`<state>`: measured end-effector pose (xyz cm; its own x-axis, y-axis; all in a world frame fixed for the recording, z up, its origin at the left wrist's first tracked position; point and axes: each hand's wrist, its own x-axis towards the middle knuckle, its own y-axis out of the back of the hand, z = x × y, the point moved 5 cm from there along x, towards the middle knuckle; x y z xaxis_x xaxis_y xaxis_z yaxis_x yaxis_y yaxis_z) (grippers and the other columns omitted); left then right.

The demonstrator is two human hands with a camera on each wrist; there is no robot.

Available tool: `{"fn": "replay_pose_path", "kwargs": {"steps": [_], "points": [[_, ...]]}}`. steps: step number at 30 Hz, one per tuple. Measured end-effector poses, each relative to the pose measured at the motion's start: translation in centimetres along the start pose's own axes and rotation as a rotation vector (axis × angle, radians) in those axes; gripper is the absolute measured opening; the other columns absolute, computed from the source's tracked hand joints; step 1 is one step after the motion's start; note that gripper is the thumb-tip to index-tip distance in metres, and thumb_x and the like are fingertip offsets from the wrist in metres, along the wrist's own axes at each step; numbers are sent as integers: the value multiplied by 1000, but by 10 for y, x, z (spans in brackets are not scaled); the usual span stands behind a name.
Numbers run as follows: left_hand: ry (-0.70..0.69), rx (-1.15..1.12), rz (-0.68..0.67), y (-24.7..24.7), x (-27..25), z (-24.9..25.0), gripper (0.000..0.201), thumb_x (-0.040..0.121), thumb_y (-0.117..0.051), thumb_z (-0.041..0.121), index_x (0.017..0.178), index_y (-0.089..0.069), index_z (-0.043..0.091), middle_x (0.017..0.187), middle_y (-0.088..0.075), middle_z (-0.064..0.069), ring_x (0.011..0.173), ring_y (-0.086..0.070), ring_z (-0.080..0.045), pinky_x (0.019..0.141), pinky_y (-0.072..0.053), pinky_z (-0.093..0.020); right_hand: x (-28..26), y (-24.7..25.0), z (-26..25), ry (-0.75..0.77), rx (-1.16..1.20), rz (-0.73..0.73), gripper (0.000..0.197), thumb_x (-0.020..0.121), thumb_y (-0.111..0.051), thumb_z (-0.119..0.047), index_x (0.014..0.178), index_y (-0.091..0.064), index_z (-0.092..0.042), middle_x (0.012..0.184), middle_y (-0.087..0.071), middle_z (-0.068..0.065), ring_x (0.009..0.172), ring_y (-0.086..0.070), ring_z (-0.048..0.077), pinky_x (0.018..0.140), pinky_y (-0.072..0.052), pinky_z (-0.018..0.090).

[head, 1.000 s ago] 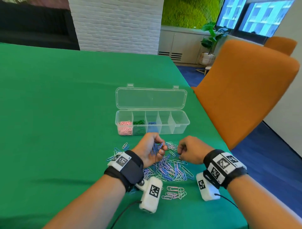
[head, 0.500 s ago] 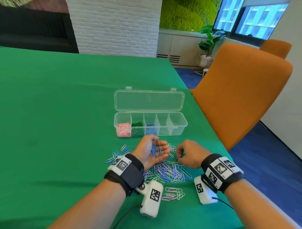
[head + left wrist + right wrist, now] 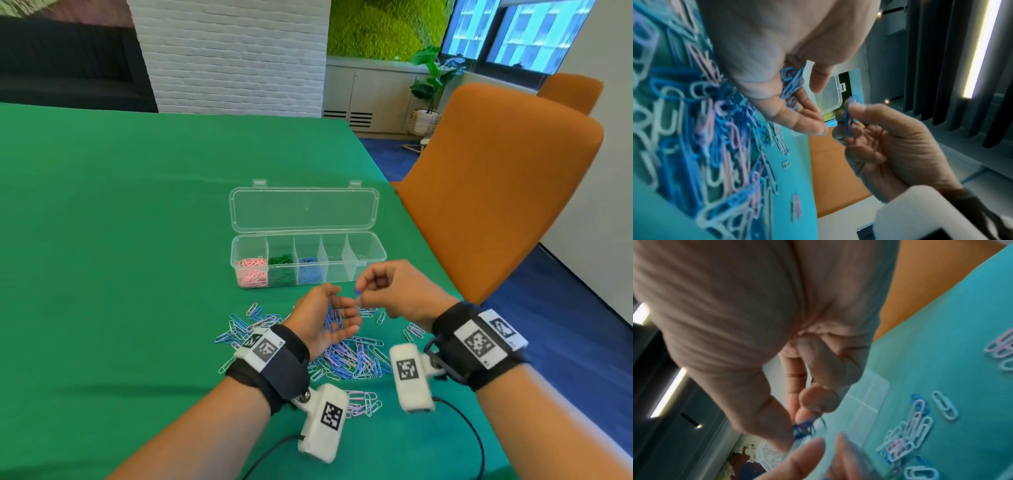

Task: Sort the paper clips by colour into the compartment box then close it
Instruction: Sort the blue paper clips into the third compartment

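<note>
**Blue clips in both hands, box open just beyond**

Far left on the green counter [image 3: 102,240] we see loose clips spilling out from the pile of paper clips [image 3: 346,356], mixed blue, pink & pale, lying under and btwn our wrists. Our left hand [image 3: 323,320] is palm-up above that pile, fingers loosely cupped, w/ a small bunch of blue clips [image 3: 332,318] resting in the palm; the left wrist view shows the same bunch [image 3: 792,82] lying against the fingers. Just right of it, fingertips nearly touching, our right hand [image 3: 394,291] hangs a bit higher, fingers curled, thumb & forefinger pinching blue clips [image 3: 849,116]; we can't tell exactly how many. A few stray clips lie on the counter below the right hand.

Beyond both hands, near but apart, sits the clear compartment box [image 3: 308,260], lid [image 3: 305,209] laid back open. Left to right: 1st compartment has pink clips [image 3: 252,272], 2nd green clips [image 3: 281,269], 3rd blue clips; the 4th and 5th look bare as far as we can see. The right hand is in front of the box's right half. Further right, an orange chair [image 3: 496,188] stands at the counter edge.
</note>
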<state>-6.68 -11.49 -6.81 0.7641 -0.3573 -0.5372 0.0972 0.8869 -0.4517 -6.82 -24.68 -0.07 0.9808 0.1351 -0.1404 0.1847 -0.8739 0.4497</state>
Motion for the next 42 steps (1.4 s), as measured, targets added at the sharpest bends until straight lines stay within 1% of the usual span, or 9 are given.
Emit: {"fn": "replay_pose_path", "kwargs": {"steps": [5,8,12,15,19,28,32,36,42], "points": [[97,-158,-14,-6,3,-2,32,102,-41,25,72,-47,13,58,-45,-2,42,-41,-11,33,-35,-17,13,20,13,-33,-4,239,7,84,-75,-3,80,-69,-7,55,-58,-8,40,-45,-4,40,-33,8],[-27,131,82,-5,6,12,38,102,-42,26,65,-36,21,49,-29,6,36,-22,-9,32,-17,-17,17,31,42,-124,-92,336,9,86,-73,-8,77,-72,-9,62,-63,-3,44,-47,-1,43,-36,9],[-220,919,145,-11,9,33,33,100,-52,39,77,-50,15,67,-40,1,58,-39,-17,57,-38,-24,19,26,63,-178,-172,287,10,88,-70,-9,79,-73,-11,72,-69,1,63,-57,8,57,-43,14],[-278,1310,72,-21,15,36,22,93,-65,35,89,-69,14,93,-61,-2,84,-57,-18,74,-43,-26,29,24,63,-167,-319,233,14,88,-69,-9,79,-71,-19,65,-63,-3,56,-52,7,54,-39,17],[-257,1589,34,-25,21,35,6,90,-70,18,91,-76,18,101,-73,2,91,-66,-18,74,-47,-28,40,19,61,-211,-581,20,22,86,-66,-3,81,-67,-24,66,-54,-7,58,-49,8,59,-42,22],[-176,1651,-30,-4,19,43,9,88,-71,14,96,-74,15,100,-70,2,84,-63,-12,69,-45,-24,32,32,70,-243,-660,-21,10,85,-60,-5,80,-68,-6,77,-67,4,70,-59,14,66,-48,24],[-223,1636,9,2,17,54,18,90,-64,5,96,-74,18,106,-64,2,73,-56,-7,60,-43,-23,32,30,63,-171,-556,50,7,84,-70,-9,82,-66,-15,80,-64,2,74,-59,16,72,-51,28],[-338,1596,102,1,20,63,17,90,-65,9,91,-74,24,131,-60,1,101,-64,-20,77,-50,-27,36,16,59,-182,-577,2,10,83,-77,-16,81,-67,-15,75,-61,-5,68,-55,9,62,-43,24],[-393,1678,90,-5,27,62,19,90,-67,13,99,-74,28,138,-57,3,117,-59,-21,92,-46,-31,38,19,63,-241,-565,-3,14,84,-77,-15,76,-70,-5,80,-75,2,77,-68,11,72,-52,27]]}}
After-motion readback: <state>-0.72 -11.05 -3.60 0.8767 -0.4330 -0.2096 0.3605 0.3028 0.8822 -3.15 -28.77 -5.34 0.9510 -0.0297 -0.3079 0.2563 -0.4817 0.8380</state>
